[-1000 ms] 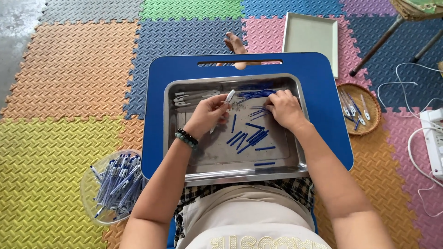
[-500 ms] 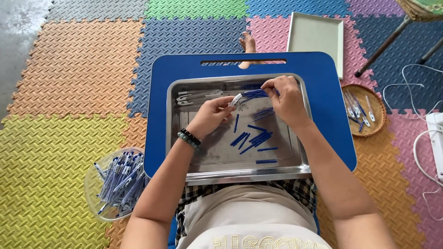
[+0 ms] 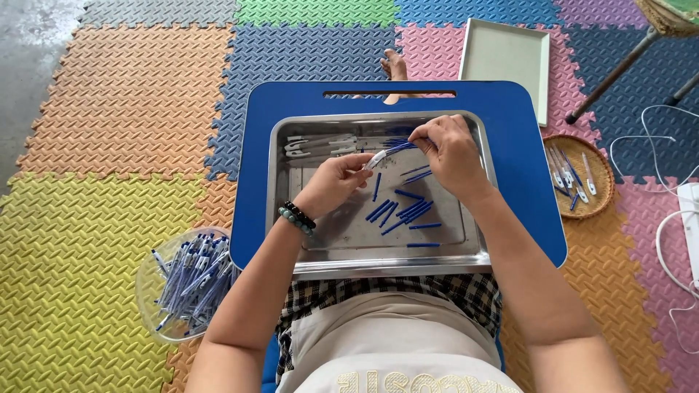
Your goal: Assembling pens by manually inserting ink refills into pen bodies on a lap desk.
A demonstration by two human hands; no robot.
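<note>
Where fingers cover it, pen barrel (image 3: 378,158) end hidden | left hand (image 3: 331,185), right hand (image 3: 448,149) grips clamp it

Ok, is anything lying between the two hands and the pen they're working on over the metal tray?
Nothing visible. The left hand and right hand both already grip the pen, held above the metal tray. The loose blue pen parts lie below on the tray floor, clear of the grip.

Both hands, left hand (image 3: 336,183) and right hand (image 3: 445,149), are holding a white pen barrel (image 3: 378,158) and blue refill (image 3: 399,148) over the steel tray (image 3: 378,263).
</note>
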